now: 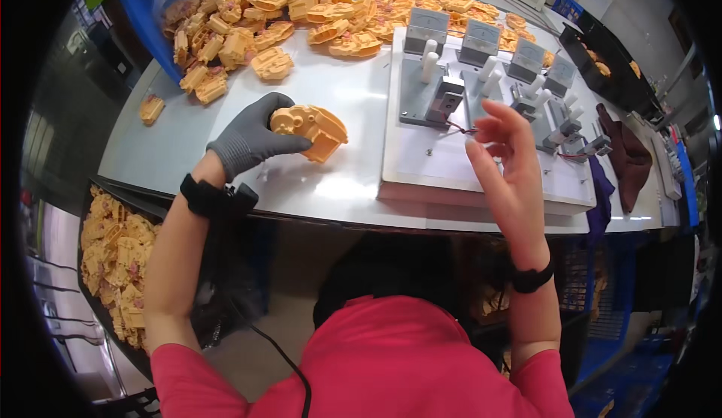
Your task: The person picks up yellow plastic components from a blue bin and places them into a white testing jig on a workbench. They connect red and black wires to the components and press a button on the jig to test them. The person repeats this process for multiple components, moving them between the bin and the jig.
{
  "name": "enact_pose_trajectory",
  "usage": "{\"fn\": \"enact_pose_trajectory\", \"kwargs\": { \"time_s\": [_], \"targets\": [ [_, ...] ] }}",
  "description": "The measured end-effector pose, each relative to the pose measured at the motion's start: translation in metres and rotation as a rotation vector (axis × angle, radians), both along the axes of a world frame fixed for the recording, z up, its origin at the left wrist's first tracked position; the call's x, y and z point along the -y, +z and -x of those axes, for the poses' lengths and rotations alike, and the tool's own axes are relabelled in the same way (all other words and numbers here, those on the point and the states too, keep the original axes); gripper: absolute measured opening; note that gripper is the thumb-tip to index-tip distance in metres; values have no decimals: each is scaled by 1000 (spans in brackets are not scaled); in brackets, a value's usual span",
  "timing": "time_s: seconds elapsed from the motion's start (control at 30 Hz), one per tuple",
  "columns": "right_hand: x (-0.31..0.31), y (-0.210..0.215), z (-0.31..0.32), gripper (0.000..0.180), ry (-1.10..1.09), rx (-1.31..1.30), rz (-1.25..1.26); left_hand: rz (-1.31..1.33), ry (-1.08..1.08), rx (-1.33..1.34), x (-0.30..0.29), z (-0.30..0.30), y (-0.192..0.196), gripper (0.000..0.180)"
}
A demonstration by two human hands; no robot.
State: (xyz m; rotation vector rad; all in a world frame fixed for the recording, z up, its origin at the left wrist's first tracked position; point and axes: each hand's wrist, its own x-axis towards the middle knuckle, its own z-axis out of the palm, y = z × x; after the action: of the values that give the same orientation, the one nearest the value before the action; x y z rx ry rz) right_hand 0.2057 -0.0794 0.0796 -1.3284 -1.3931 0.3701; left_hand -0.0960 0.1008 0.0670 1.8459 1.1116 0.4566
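Observation:
My left hand (259,132), in a grey glove, is closed around an orange moulded plastic part (316,128) with a rectangular opening, held over the white tabletop. My right hand (505,155) is bare, raised with its fingers apart and slightly curled, and I see nothing in it. It hovers over the front of a white test board (444,164). Just beyond its fingertips stands a grey fixture (445,102) with a dark block and thin wires. White knobs (429,66) and an analog meter (426,31) rise behind that block.
Orange parts spill from a blue bin (144,19) across the table's back. One loose part (151,108) lies at the left. More parts fill a container (113,260) below the left edge. A dark tray (609,65) and a brown cloth (626,159) are on the right.

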Motion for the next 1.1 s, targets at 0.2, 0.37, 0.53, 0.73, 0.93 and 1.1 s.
{"fn": "enact_pose_trajectory", "kwargs": {
  "time_s": [0.2,0.37,0.53,0.73,0.93,1.1],
  "targets": [
    [-34,-19,11,46,91,-183,-4,-36,151,288,39,3,11,55],
    [-38,-27,14,41,103,-237,-29,-119,169,422,47,-15,10,54],
    [-39,-32,17,30,75,-251,-91,-139,139,467,34,-33,15,52],
    [-38,-30,16,25,91,-210,-142,-460,209,355,-25,-63,6,47],
    [-35,-29,15,29,60,-142,-168,-506,191,255,-59,-97,16,49],
    [-33,-28,15,29,65,-139,-192,-671,130,128,-68,-125,29,48]
  ]
}}
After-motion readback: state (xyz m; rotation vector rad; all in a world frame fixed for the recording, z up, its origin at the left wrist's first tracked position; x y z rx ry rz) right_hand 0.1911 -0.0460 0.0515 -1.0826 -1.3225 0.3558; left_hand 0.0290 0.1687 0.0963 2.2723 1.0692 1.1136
